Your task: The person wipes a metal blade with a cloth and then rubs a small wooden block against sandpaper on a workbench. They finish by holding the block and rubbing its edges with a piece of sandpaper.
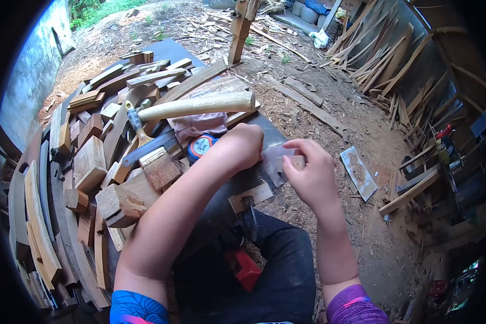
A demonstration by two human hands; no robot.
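My left hand (248, 146) is closed at the table's right edge. Its fingertips are turned away, so what they grip is hidden. A thin greyish sheet (275, 168) lies just beside it. My right hand (314, 168) curls its thumb and forefinger around a small pale wooden piece (294, 161), close over that sheet. Nearer my lap, a flat wooden piece (260, 195) sits at the table edge with a dark metal clamp (248, 208) against it. Left of my left forearm are a blue tape measure (202, 146) and a wide paintbrush (162, 166).
A mallet with a pale handle (200, 105) lies across a heap of wood offcuts (92, 156). A handsaw blade (151, 148) rests under the brush. A wooden post (240, 38) rises beyond the table. Wood strips (394, 59) lean at the right; a board (358, 174) lies on the ground.
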